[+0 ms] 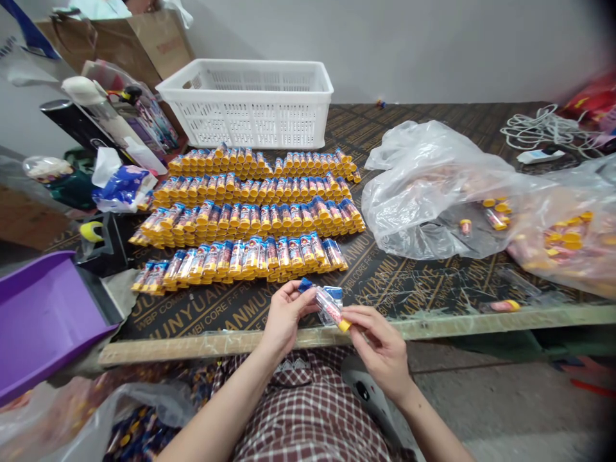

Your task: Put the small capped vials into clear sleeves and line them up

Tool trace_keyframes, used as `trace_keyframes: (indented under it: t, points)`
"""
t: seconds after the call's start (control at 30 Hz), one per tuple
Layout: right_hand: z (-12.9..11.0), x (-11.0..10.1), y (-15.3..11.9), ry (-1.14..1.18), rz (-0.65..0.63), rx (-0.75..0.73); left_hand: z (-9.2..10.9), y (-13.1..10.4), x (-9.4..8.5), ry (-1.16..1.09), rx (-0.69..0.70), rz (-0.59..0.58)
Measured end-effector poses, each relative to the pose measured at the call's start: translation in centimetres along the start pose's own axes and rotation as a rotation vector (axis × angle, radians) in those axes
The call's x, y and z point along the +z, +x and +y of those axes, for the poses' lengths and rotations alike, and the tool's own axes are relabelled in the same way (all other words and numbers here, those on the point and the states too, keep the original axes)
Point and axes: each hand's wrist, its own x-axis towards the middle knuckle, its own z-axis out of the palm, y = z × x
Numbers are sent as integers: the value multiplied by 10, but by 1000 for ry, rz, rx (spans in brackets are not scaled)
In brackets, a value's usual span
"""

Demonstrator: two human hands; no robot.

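Observation:
Between my hands, just above the table's front edge, is a small clear candy tube point(330, 309) with pink contents and a yellow cap, tilted down to the right. A clear and blue plastic wrapper lies around or against it; which, I cannot tell. My left hand point(285, 316) pinches the blue upper end. With its fingers closed at the yellow cap end, my right hand point(380, 343) grips the tube. Just beyond them, wrapped tubes point(253, 255) are stacked in several rows, yellow ends facing me. One unwrapped tube point(504, 306) lies near the front edge on the right.
A white plastic basket point(255, 119) stands behind the rows. Clear bags point(423, 186) holding loose tubes spread over the right side, near a coiled white cord point(543, 131). Bottles, tissues point(122, 183) and a purple dustpan point(52, 314) crowd the left. Below sits an open bag point(149, 410) of tubes.

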Motion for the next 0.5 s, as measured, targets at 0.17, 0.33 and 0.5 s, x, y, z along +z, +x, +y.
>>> trace_keyframes:
  t: [0.17, 0.33, 0.5]
  points:
    - [1, 3, 6, -95, 25, -59, 2, -8, 3, 66, -137, -126]
    - [1, 3, 11, -39, -85, -68, -2, -16, 5, 169, -212, -258]
    - [4, 4, 8, 83, -181, -68, -3, -21, 7, 190, -259, -278]
